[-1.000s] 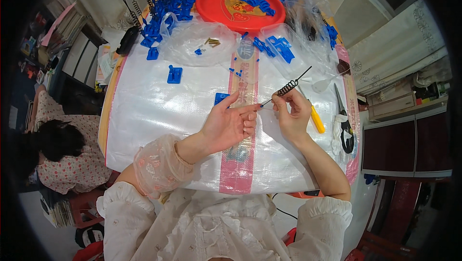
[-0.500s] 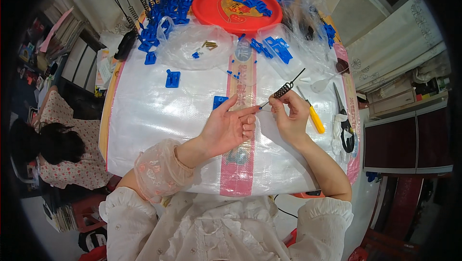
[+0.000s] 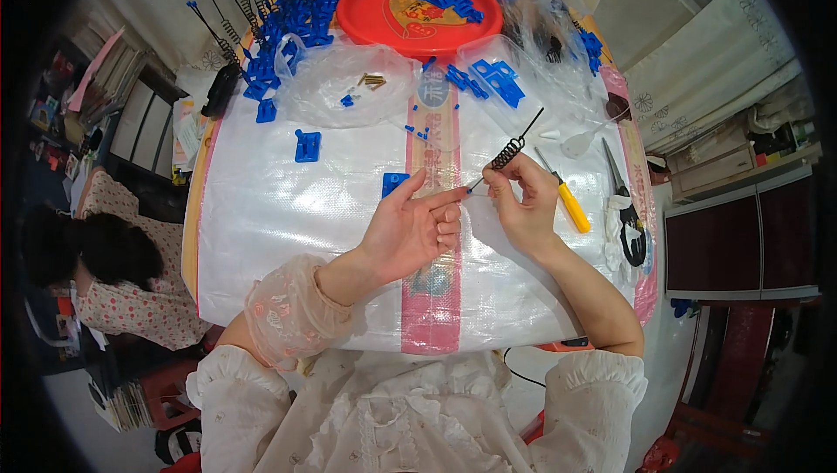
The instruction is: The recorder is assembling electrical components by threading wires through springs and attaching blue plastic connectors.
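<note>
My right hand [image 3: 526, 204] pinches a thin black rod with a coil spring [image 3: 507, 154] around it, tilted so its long end points up and away. The rod's lower end, with a small blue tip, meets the outstretched index finger of my left hand [image 3: 408, 231]. That hand lies palm up, thumb apart and the other fingers loosely curled. Just beyond its thumb is a blue plastic block [image 3: 394, 183], partly covered. Farther left sits another blue block [image 3: 307, 146] with a raised part. Several tiny blue caps [image 3: 422, 133] are scattered beyond my hands.
A yellow-handled screwdriver [image 3: 572, 207] and black-handled scissors [image 3: 631, 245] lie at right. Behind are a red basin [image 3: 350, 13] of blue parts, a clear bag [image 3: 318, 107] with brass pins [image 3: 373, 81], and clustered blue bases with upright springs [image 3: 292, 24]. Another person [image 3: 144, 285] sits at left.
The whole view has shifted slightly. My hands keep nearly the same pose, with the spring rod still pinched and its lower end at my left index fingertip.
</note>
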The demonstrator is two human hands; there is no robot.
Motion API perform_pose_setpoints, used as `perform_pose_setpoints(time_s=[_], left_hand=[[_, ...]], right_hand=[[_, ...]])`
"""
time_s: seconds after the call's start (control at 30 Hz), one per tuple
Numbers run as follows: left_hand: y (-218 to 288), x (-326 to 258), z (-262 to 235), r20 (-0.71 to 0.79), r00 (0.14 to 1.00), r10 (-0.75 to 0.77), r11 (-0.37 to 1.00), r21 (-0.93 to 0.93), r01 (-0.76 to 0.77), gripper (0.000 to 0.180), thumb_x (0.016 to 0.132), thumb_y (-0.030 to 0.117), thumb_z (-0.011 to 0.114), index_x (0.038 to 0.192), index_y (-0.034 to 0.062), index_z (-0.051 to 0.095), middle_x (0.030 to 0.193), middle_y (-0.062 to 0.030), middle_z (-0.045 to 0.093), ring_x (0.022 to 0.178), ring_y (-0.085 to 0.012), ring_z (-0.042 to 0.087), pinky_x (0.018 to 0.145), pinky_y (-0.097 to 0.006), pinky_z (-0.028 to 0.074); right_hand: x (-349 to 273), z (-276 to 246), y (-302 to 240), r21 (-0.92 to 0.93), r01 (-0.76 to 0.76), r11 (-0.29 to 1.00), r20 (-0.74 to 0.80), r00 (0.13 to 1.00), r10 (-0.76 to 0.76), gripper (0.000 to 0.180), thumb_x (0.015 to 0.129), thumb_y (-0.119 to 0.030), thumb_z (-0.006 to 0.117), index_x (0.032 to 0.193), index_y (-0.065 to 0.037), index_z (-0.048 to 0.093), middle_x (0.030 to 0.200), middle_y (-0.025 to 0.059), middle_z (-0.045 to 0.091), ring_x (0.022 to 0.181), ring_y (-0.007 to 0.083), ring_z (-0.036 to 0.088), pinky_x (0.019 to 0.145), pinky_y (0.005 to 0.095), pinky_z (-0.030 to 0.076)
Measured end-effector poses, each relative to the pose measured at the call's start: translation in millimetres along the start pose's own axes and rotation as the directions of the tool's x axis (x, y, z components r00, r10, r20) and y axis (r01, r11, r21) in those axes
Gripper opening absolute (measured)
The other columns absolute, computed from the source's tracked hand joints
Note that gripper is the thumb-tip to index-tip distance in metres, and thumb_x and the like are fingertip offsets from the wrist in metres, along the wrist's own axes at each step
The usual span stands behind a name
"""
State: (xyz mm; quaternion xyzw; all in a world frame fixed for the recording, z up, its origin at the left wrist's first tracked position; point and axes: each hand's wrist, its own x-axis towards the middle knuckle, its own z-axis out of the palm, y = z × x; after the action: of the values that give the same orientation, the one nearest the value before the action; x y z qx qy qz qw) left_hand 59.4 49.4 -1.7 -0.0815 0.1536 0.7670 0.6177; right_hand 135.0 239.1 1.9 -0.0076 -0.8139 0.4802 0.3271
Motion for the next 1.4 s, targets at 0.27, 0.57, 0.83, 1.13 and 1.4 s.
perform_pose_setpoints(time_s=[0.27,0.57,0.83,1.13,1.4], left_hand=[[0.0,0.9,0.5,-0.016,1.0,0.0,1.0,0.016,0.0,0.069,0.107,0.051,0.04,0.141,-0.0086,0.043,0.084,-0.0005,0.044,0.073,-0.0125,0.042,0.068,-0.026,0.04],[0.5,0.0,1.6,-0.002,1.0,-0.008,1.0,0.014,0.008,0.068,0.107,0.052,0.04,0.14,-0.0074,0.045,0.083,-0.0008,0.044,0.072,-0.0131,0.042,0.067,-0.027,0.041],[-0.5,1.4,-1.6,0.014,1.0,-0.006,1.0,0.02,0.006,0.069,0.107,0.052,0.038,0.141,-0.0077,0.044,0.086,-0.0011,0.045,0.073,-0.0127,0.042,0.067,-0.026,0.04],[0.4,1.0,-2.5,0.02,1.0,-0.008,1.0,0.027,0.008,0.071,0.107,0.054,0.038,0.14,-0.0075,0.045,0.086,-0.0012,0.046,0.073,-0.0127,0.041,0.069,-0.027,0.04],[0.2,0.9,-1.1,0.016,1.0,-0.003,0.999,0.036,0.002,0.071,0.107,0.054,0.037,0.141,-0.0076,0.045,0.085,-0.001,0.046,0.073,-0.0127,0.042,0.069,-0.027,0.04]], right_hand=[[-0.1,-1.4,-1.9,0.017,-0.027,0.999,0.006,1.0,0.027,0.006,0.085,0.006,0.069,0.085,0.004,0.063,0.076,0.009,0.065,0.068,0.0153,0.066,0.064,0.0274,0.05],[-1.4,-0.5,2.3,0.002,-0.007,1.0,-0.004,1.0,0.007,0.007,0.084,0.006,0.069,0.084,0.004,0.062,0.073,0.0082,0.063,0.067,0.0142,0.064,0.061,0.027,0.047],[-0.7,-0.7,-0.8,0.014,-0.007,1.0,-0.007,1.0,0.007,0.007,0.084,0.007,0.069,0.084,0.004,0.062,0.073,0.0081,0.063,0.066,0.0142,0.064,0.061,0.0272,0.047],[-1.5,0.6,0.0,0.035,-0.023,0.999,-0.013,1.0,0.024,0.007,0.085,0.005,0.069,0.084,0.005,0.063,0.073,0.0091,0.064,0.066,0.0151,0.064,0.061,0.028,0.048],[-1.5,1.0,-1.2,0.02,0.006,1.0,-0.007,1.0,-0.006,0.006,0.085,0.005,0.069,0.085,0.004,0.063,0.074,0.0092,0.064,0.066,0.015,0.064,0.062,0.0279,0.048]])
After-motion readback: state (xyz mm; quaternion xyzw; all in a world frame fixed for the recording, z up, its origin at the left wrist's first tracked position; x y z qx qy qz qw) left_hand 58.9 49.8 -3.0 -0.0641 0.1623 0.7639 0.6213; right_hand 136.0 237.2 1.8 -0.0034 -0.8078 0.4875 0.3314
